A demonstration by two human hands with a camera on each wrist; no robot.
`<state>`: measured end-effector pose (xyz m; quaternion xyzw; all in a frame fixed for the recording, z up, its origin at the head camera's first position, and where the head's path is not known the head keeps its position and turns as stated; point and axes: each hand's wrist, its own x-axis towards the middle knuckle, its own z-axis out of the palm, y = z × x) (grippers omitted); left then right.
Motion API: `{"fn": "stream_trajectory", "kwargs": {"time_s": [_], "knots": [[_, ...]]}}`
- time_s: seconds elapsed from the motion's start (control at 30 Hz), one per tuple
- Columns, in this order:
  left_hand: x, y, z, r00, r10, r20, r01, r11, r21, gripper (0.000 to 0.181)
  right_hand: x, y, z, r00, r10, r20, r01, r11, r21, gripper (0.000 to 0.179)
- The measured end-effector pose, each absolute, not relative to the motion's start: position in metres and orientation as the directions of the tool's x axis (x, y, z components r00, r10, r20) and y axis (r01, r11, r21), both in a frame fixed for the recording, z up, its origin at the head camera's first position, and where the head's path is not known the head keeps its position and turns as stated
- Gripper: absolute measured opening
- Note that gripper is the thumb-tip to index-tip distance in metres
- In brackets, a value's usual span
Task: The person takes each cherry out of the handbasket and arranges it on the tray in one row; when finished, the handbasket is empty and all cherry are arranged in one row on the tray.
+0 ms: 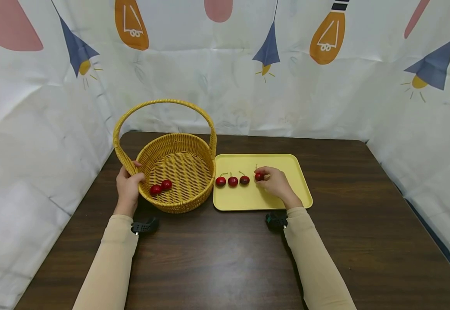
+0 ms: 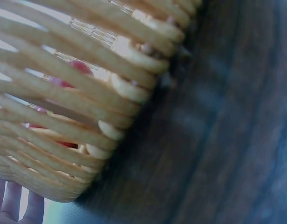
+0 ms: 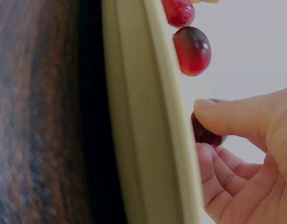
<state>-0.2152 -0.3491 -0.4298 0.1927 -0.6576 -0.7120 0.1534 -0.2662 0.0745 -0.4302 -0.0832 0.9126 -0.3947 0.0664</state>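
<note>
one cherry (image 1: 259, 177) is pinched between thumb and fingers of the right hand (image 1: 276, 184) — pretty much mid-tray, just right of three cherries (image 1: 232, 181) lined up from the yellow tray (image 1: 264, 204)'s left edge. the wicker basket (image 1: 188, 172), two cherries (image 1: 166, 185) inside, is gripped by the left hand (image 1: 127, 189) — set near the dark worktop (image 1: 225, 262)'s far left corner, printed cloth (image 1: 225, 86) hung behind.

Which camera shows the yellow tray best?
The head view: it shows nearly the whole yellow tray from above, with three cherries in a row on it and the right hand covering part. The right wrist view shows mainly its side and rim, close up; the left wrist view shows no tray that I can make out.
</note>
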Motion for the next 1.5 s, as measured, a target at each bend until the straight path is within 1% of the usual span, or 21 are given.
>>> {"fn": "stream_trajectory", "kwargs": {"time_s": [0.23, 0.83, 1.07, 1.5], "knots": [[-0.2156, -0.3489, -0.4296, -0.877, -0.475, -0.066, -0.028, -0.086, 0.996, 0.039, -0.2657, 0.0747, -0.4297, -0.962, -0.264, -0.066, -0.138, 0.682, -0.719, 0.035], [-0.2159, -0.3488, -0.4305, -0.876, -0.479, -0.063, -0.023, -0.090, 0.996, 0.039, -0.2637, 0.0683, -0.4292, -0.960, -0.271, -0.065, -0.158, 0.719, -0.676, 0.036], [-0.2157, -0.3487, -0.4301, -0.876, -0.478, -0.062, -0.016, -0.100, 0.995, 0.039, -0.2633, 0.0675, -0.4294, -0.961, -0.262, -0.088, -0.131, 0.713, -0.689, 0.037], [-0.2155, -0.3482, -0.4295, -0.873, -0.483, -0.071, -0.028, -0.095, 0.995, 0.039, -0.2654, 0.0702, -0.4290, -0.957, -0.278, -0.086, -0.140, 0.697, -0.703, 0.042]]}}
